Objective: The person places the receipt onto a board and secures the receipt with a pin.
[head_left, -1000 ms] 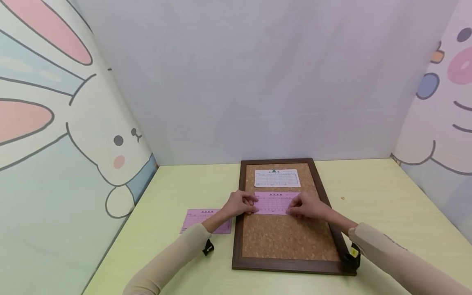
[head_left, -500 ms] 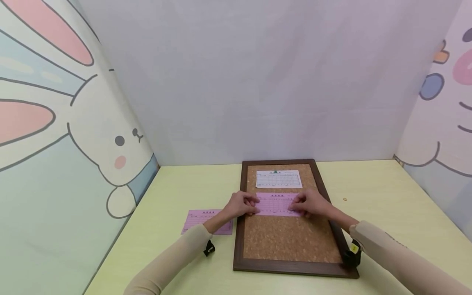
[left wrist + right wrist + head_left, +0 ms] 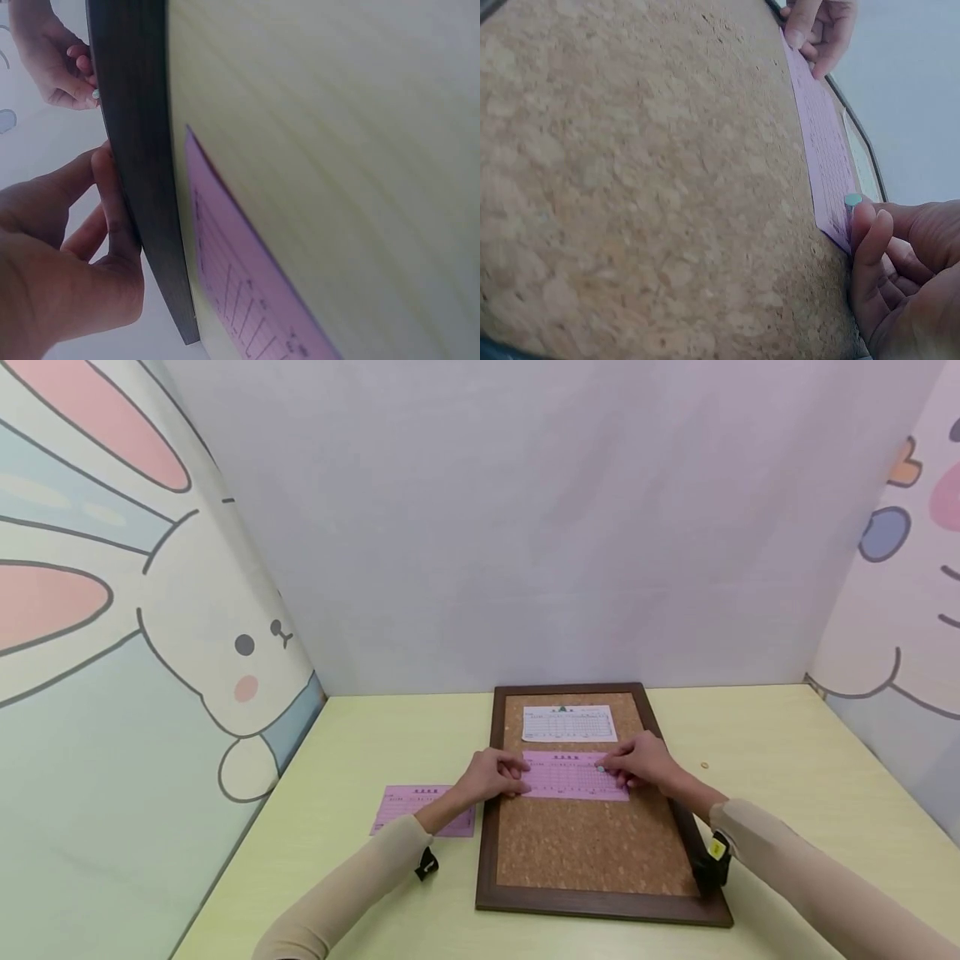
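Note:
A pink printed slip lies across the cork board, below a white slip held by a green pushpin. My left hand holds the pink slip's left edge, thumb and fingertips at its corners. Over the slip's right part, my right hand pinches a pale teal pushpin between thumb and index finger. The pin's flat head shows in the right wrist view, close to the slip's right end; its point is hidden. In the left wrist view the board's dark frame hides the slip being held.
A second pink slip lies on the pale table left of the board, partly under the left forearm. A small tan bit sits to the right. A grey backdrop and cartoon-printed side panels surround the table.
My right hand has shifted slightly up and right from the pink slip's lower right edge, uncovering its right end; the teal pushpin now shows in its fingers. My left hand stays at the left edge.

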A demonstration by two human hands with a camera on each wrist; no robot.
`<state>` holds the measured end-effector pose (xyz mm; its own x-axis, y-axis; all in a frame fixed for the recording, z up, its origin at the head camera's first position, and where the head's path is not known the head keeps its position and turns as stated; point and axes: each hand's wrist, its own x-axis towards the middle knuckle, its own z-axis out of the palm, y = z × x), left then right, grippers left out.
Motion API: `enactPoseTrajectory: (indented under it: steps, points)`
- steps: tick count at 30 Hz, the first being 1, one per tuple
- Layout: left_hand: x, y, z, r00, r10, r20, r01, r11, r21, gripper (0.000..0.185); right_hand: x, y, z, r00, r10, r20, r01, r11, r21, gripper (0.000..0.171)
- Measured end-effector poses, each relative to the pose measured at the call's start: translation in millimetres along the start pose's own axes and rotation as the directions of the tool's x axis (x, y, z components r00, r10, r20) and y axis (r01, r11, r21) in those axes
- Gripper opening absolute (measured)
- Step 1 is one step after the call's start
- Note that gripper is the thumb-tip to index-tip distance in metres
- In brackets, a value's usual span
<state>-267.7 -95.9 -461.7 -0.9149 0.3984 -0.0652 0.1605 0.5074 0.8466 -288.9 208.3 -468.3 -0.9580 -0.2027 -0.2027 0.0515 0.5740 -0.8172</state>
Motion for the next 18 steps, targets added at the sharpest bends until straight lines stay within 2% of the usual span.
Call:
enactPoseTrajectory:
  steps: [8,18]
  points:
    - [1.6,1.5,-1.6,1.000,0.002,0.002,-0.002,1.000,-0.005,0.026,-2.8,-3.0,-7.1,0.999,-0.046,0.028,0.047,0.998,-0.040,0.026]
    - [1.3,-1.3,-0.8,1.000,0.009,0.007,-0.009,1.000,-0.004,0.025,-6.6,-2.8,-1.0,0.988,-0.152,0.036,0.156,0.979,-0.131,0.020]
